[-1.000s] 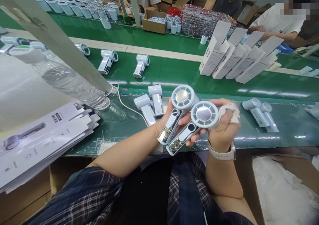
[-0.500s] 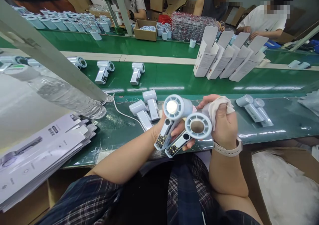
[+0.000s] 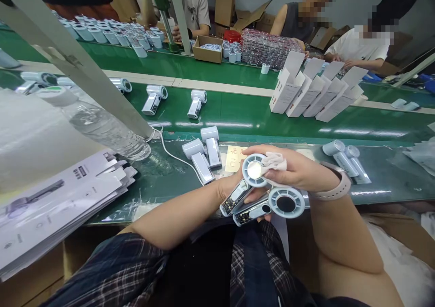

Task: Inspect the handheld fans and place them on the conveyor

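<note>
My left hand [image 3: 231, 184] grips two pale blue, hairdryer-shaped devices by their handles, side by side. The first device [image 3: 245, 171] has a whitish disc inside its ringed end. Lower and to the right, the second device [image 3: 301, 203] shows a dark round centre. Both handles have exposed circuit boards on the side facing me. A crumpled white cloth [image 3: 273, 161] is pinched in my right hand [image 3: 301, 167] and lies against the first device's ringed end. My left fingers are partly hidden behind the handles.
Two similar devices [image 3: 200, 162] lie beyond my left forearm near a yellow note [image 3: 233, 157]; two more [image 3: 343, 157] lie right. A bottle [image 3: 105, 128] and flat printed boxes [image 3: 57, 207] are left. Upright white boxes [image 3: 283, 92] stand on the green belt [image 3: 234, 105]. Co-workers sit opposite.
My right hand has moved left with the cloth, from beside the second device onto the first one's ringed end. Both devices have shifted right and down in view, and the yellow note now shows.
</note>
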A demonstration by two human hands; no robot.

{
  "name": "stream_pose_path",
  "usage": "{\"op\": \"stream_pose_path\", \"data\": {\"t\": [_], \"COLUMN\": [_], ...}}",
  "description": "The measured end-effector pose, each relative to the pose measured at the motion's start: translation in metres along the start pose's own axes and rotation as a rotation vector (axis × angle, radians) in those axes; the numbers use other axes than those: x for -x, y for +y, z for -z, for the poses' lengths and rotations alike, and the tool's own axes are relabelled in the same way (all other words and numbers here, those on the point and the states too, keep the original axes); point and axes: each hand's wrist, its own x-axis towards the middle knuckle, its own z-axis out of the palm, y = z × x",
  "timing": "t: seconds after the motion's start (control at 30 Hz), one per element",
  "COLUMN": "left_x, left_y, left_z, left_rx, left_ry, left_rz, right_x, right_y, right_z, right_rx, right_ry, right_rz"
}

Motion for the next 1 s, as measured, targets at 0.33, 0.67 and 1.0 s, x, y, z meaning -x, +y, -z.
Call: {"op": "stream_pose_path", "data": {"t": [0.33, 0.67, 1.0], "left_x": [0.008, -0.002, 0.007], "left_y": [0.002, -0.008, -0.001], "left_z": [-0.015, 0.001, -0.005], "left_rx": [-0.095, -0.050, -0.185], "left_ry": [-0.137, -0.274, -0.213], "left_rz": [0.060, 0.024, -0.001], "right_x": [-0.010, -0.024, -0.029], "right_y": [-0.006, -0.008, -0.017], "right_z": [-0.007, -0.006, -0.012], "right_rx": [0.073, 0.216, 0.238], "right_ry": [0.125, 0.261, 0.408], "right_rz": [-0.044, -0.226, -0.252]}}
